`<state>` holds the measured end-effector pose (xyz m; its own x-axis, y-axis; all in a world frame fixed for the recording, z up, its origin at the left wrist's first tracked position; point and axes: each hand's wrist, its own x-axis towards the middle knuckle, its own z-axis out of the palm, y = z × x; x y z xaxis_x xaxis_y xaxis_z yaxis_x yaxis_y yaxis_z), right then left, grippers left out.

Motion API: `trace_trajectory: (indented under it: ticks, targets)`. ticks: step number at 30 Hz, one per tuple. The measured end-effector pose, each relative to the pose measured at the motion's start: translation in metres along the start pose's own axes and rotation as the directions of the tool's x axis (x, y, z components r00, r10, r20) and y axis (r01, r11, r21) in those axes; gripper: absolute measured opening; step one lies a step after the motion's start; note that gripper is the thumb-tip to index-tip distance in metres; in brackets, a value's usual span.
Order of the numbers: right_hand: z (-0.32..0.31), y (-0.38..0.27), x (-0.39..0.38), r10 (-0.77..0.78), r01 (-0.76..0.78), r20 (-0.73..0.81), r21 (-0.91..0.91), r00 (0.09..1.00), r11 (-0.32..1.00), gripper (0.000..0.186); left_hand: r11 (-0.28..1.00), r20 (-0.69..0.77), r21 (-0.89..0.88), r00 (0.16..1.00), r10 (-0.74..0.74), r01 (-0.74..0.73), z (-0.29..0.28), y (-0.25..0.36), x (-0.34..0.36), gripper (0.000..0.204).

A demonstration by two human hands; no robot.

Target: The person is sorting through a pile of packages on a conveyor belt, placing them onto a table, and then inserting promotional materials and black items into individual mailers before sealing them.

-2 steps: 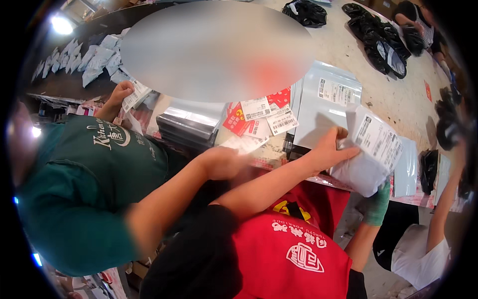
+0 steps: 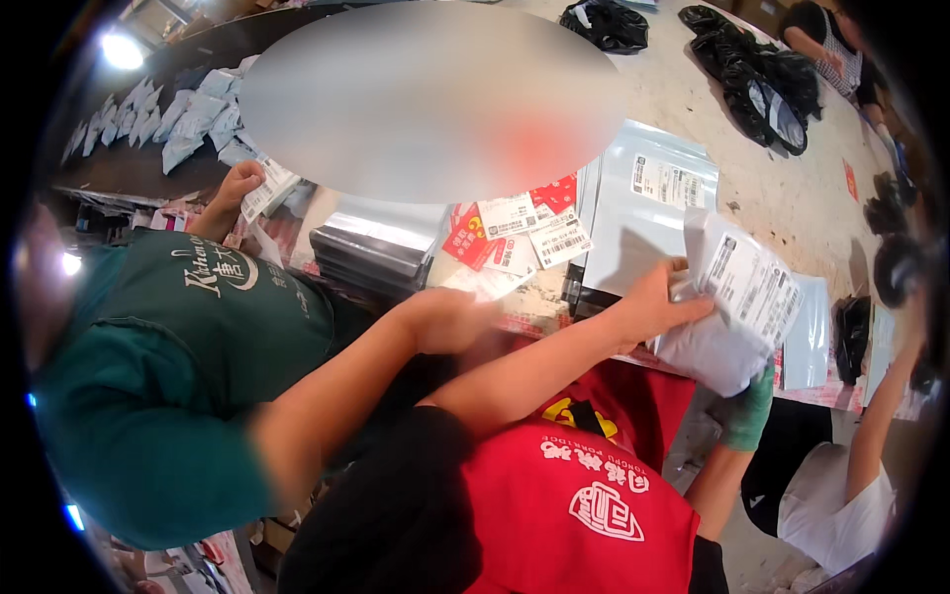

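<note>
- Pale and stained, the table (image 2: 792, 218) is seen running through the middle and upper right of the frame; at the upper left, small packets (image 2: 203, 114) are piled on a dark surface (image 2: 109, 173).
- Right of centre, a pale parcel (image 2: 708, 356) is held up, tilted, near the table's edge, with its white label (image 2: 747, 282) turned upward.
- Its left side is pinched by the bare left hand (image 2: 653, 309), thumb over the front.
- Its lower right edge is met from below by the right hand (image 2: 752, 408), covered by a green glove; the fingers are hidden by the parcel, so whether it is gripped cannot be told.
- Behind the parcel, a labelled grey mailer (image 2: 633, 238) is laid flat; another mailer (image 2: 807, 337) and a black bag (image 2: 851, 337) are placed to its right.
- At centre, red cards (image 2: 470, 243) and white tickets (image 2: 559, 241) are spread beside a stack of bags (image 2: 371, 262).
- At the left, some slips (image 2: 265, 193) are held in the left hand (image 2: 237, 186) of a co-worker (image 2: 198, 337) in green; that person's right hand (image 2: 450, 322) is blurred, near a white ticket.
- At the upper right, black bundles (image 2: 737, 69) are heaped on the table.
</note>
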<state>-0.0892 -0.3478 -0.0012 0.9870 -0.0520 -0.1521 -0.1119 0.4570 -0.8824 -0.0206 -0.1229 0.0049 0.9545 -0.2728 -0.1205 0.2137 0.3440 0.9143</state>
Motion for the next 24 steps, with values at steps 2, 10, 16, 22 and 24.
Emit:
trace_trajectory:
  ticks: [2, 10, 16, 22, 24]
  targets:
    - [-0.008, 0.001, -0.010, -0.006, 0.006, 0.044, -0.008, 0.999, 1.000, 0.083, 0.923, 0.242, -0.249, 0.942, -0.234, 0.293, 0.006, 0.020, -0.016, 0.049]
    - [-0.041, 0.038, -0.027, 0.027, -0.026, 0.000, 0.248, 1.000, 0.968, 0.061, 0.784, 0.440, -0.368, 0.837, -0.327, 0.500, 0.011, 0.006, -0.030, 0.035]
    - [-0.039, 0.051, -0.023, 0.081, -0.070, -0.031, 0.267, 0.996, 0.961, 0.055, 0.783, 0.420, -0.378, 0.845, -0.332, 0.495, 0.009, -0.002, -0.035, 0.032]
    - [-0.007, -0.006, -0.016, -0.121, 0.056, -0.287, -0.224, 0.950, 0.973, 0.045, 0.990, 0.012, -0.111, 0.996, -0.086, 0.087, 0.013, 0.010, -0.042, 0.029]
    - [-0.007, -0.017, -0.024, -0.233, 0.118, -0.314, -0.345, 0.920, 0.931, 0.063, 0.960, -0.096, 0.273, 0.992, 0.086, -0.057, 0.002, 0.021, -0.044, 0.029]
